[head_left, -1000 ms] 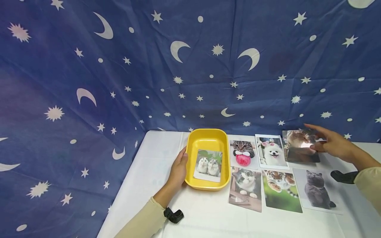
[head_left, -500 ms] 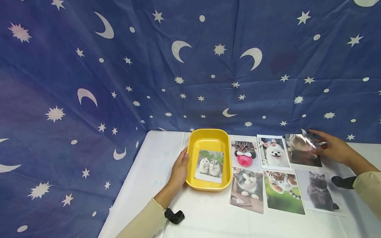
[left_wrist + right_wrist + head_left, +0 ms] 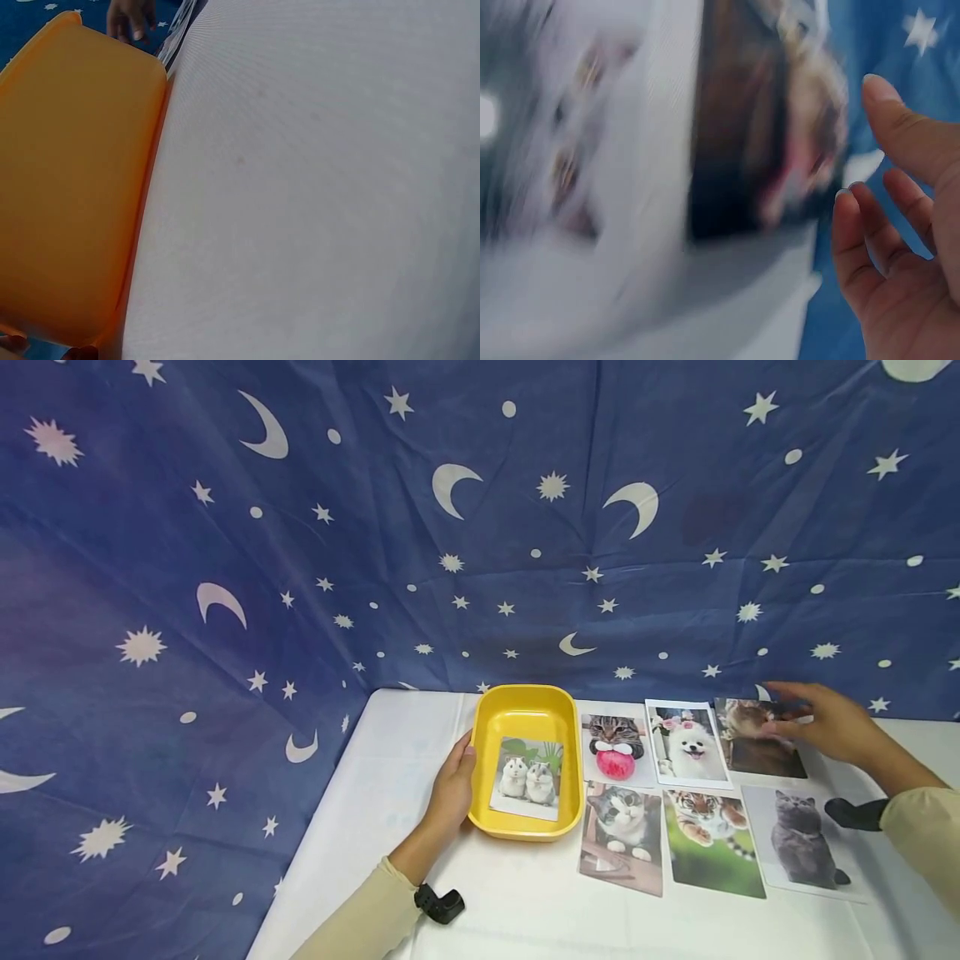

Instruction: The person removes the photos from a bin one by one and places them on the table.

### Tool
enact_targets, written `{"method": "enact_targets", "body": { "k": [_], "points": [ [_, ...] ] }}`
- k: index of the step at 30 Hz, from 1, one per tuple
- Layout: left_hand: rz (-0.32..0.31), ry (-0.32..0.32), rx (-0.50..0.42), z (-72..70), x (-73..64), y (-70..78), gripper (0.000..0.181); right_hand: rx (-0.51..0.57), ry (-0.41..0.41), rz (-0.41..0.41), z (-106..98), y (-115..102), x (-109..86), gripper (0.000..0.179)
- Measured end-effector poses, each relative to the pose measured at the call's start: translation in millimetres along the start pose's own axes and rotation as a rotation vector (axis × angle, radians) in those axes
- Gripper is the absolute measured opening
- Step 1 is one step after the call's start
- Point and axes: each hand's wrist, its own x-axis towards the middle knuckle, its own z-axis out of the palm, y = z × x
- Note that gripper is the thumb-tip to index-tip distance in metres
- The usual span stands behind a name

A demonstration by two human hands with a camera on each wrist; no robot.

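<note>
In the head view my left hand (image 3: 452,789) grips the left side of a yellow tray (image 3: 526,695), the thumb at its rim; the left wrist view shows the tray (image 3: 67,172) close up. Inside lies a photo card of two hamsters (image 3: 527,779). At the far right my right hand (image 3: 836,727) is over the edge of a dark animal photo card (image 3: 757,756). The right wrist view has this hand (image 3: 900,247) with fingers loosely bent and nothing between them, beside the blurred card (image 3: 742,142).
Right of the tray lie several more photo cards: a cat with a red ball (image 3: 615,766), a white dog (image 3: 690,752), a grey-white cat (image 3: 622,827), a tiger cub (image 3: 708,827) and a grey cat (image 3: 802,843). A blue star-and-moon cloth (image 3: 525,610) hangs behind the white table (image 3: 525,893).
The dark animal card has come down flat at the end of the back row and its glare is gone. My right hand has let go of it. The left hand has stayed on the tray.
</note>
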Motion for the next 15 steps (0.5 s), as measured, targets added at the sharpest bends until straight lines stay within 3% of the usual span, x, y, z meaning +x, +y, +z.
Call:
{"method": "enact_targets", "body": {
  "k": [2, 6, 15],
  "points": [
    [0.001, 0.002, -0.002, -0.6, 0.6, -1.0, 0.048, 0.031, -0.031, 0.022, -1, -19, 7.5, 0.079],
    [0.002, 0.004, -0.009, -0.4, 0.8, -1.4, 0.048, 0.131, -0.055, -0.038, 0, -66, 25.6, 0.074],
    [0.005, -0.002, -0.005, 0.2, 0.5, -2.3, 0.049, 0.351, -0.276, -0.201, 27, -206, 61.2, 0.067]
  ]
}}
